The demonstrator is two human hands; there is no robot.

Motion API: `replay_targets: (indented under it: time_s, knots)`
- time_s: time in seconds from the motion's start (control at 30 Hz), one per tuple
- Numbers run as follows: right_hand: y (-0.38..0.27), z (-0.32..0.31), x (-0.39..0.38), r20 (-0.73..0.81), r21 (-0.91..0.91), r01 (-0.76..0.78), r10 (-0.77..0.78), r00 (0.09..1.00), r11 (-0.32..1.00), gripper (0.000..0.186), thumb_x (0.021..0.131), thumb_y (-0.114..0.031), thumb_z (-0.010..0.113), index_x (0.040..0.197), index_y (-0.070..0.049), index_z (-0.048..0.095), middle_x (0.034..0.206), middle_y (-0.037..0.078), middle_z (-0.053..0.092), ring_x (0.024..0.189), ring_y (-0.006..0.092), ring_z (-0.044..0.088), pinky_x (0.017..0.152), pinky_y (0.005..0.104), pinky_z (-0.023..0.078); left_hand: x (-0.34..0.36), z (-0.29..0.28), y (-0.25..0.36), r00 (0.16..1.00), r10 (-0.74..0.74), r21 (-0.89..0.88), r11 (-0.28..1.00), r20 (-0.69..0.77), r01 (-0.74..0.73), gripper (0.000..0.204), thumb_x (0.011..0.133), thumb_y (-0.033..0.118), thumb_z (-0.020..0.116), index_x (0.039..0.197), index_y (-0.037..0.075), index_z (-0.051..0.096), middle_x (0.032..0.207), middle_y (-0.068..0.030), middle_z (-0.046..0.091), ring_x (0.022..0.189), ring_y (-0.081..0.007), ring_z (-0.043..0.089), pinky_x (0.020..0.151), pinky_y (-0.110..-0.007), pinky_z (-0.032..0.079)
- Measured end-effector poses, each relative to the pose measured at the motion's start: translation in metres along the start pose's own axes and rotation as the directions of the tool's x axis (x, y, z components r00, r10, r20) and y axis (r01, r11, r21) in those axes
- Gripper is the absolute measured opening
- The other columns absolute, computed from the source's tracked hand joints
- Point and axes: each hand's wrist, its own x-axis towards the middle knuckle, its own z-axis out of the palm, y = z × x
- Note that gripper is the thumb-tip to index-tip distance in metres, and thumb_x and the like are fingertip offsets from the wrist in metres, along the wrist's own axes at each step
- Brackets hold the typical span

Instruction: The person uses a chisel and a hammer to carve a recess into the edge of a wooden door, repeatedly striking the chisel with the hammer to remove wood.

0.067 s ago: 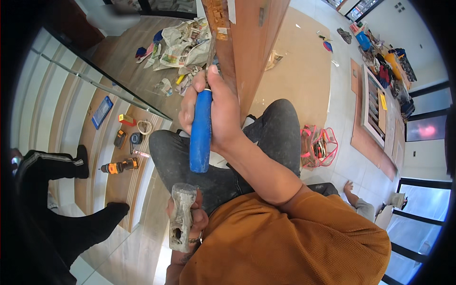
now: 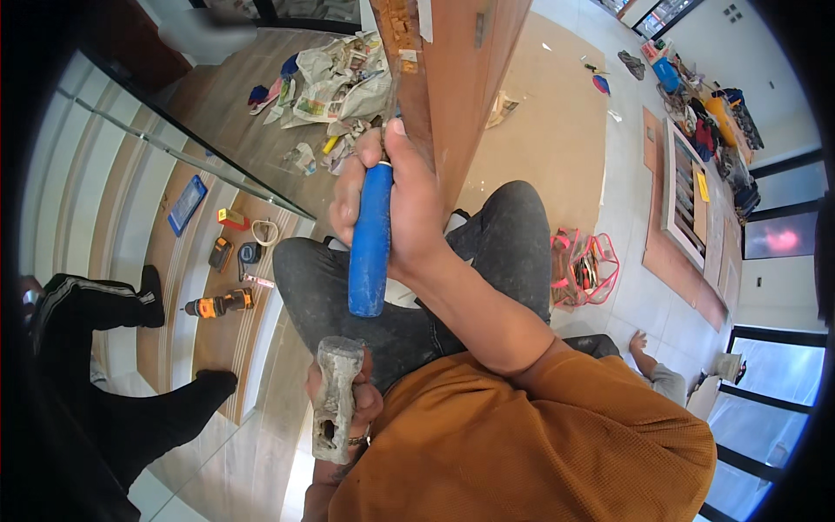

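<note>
My right hand (image 2: 387,200) is closed on a blue-handled tool (image 2: 369,244), probably a chisel. Its metal blade (image 2: 390,96) points up along the chipped edge of a wooden door or panel (image 2: 465,91); whether it touches the wood I cannot tell. Below, over my lap, my left hand (image 2: 364,400) grips a worn, grey-crusted hammer (image 2: 337,383) with its head uppermost; the handle is mostly hidden.
At left, curved steps (image 2: 165,278) hold a drill (image 2: 220,303), tape measure (image 2: 249,255) and blue case (image 2: 186,206) beside another person's dark-clad legs (image 2: 96,365). Crumpled newspaper (image 2: 335,83) lies ahead. Right are cardboard (image 2: 557,113), a pink-edged toolbag (image 2: 583,265) and another person's hand (image 2: 639,344).
My right hand and the blue-handled tool have shifted very slightly to the right. The hammer in my left hand has shifted a little in the same direction.
</note>
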Motion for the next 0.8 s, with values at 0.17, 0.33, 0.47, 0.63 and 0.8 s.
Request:
replay_targets:
  time_s: [0.17,0.33,0.47,0.63,0.8]
  knots:
    - [-0.003,0.003,0.002,-0.04,0.009,-0.02,0.021,0.999,1.0,0.038,0.105,-0.044,0.032,0.086,-0.013,0.044,0.054,0.01,0.052,0.037,0.0201,0.045,0.037,0.032,0.04,-0.001,-0.001,0.023,1.0,0.001,0.226,0.974,0.024,-0.006,0.057,0.073,0.052,0.082,0.082,0.002,0.055,0.064,-0.0016,0.055,0.054,-0.0091,0.051,0.048,-0.024,0.04]
    - [-0.015,0.006,-0.001,-0.001,0.056,-0.075,0.075,0.997,0.996,0.038,0.106,-0.043,0.03,0.086,-0.014,0.044,0.054,0.01,0.052,0.038,0.0195,0.045,0.036,0.0322,0.04,0.028,0.013,0.005,0.741,0.612,-0.08,0.783,0.275,-0.617,0.035,0.08,0.032,0.075,0.09,0.002,0.06,0.074,-0.0086,0.063,0.062,-0.0232,0.061,0.056,-0.031,0.049]
    - [-0.019,0.0,-0.002,-0.003,0.061,-0.083,0.083,0.997,0.995,0.039,0.106,-0.043,0.029,0.085,-0.014,0.044,0.054,0.01,0.051,0.038,0.0192,0.045,0.036,0.0322,0.04,0.014,0.017,0.006,0.927,0.352,0.548,0.754,0.128,-0.362,0.022,0.078,0.024,0.073,0.078,0.004,0.063,0.089,-0.0133,0.069,0.082,-0.0341,0.066,0.069,-0.044,0.052]
    - [-0.008,0.008,0.003,0.001,0.081,-0.075,0.076,0.997,0.994,0.038,0.106,-0.043,0.03,0.086,-0.014,0.045,0.054,0.009,0.051,0.037,0.0197,0.046,0.036,0.0322,0.039,0.022,0.01,0.012,0.751,0.566,0.07,0.781,0.34,-0.62,0.019,0.078,0.023,0.065,0.073,0.005,0.062,0.084,-0.014,0.068,0.076,-0.0357,0.065,0.066,-0.042,0.052]
    - [-0.01,0.003,0.003,-0.009,0.029,-0.01,0.01,1.0,1.0,0.038,0.105,-0.045,0.032,0.086,-0.014,0.045,0.055,0.009,0.051,0.039,0.0196,0.046,0.036,0.0321,0.039,0.021,0.014,0.019,0.951,0.092,0.751,0.593,0.295,-0.291,0.011,0.075,0.014,0.064,0.071,0.005,0.058,0.063,-0.0102,0.056,0.054,-0.031,0.058,0.055,-0.039,0.05]
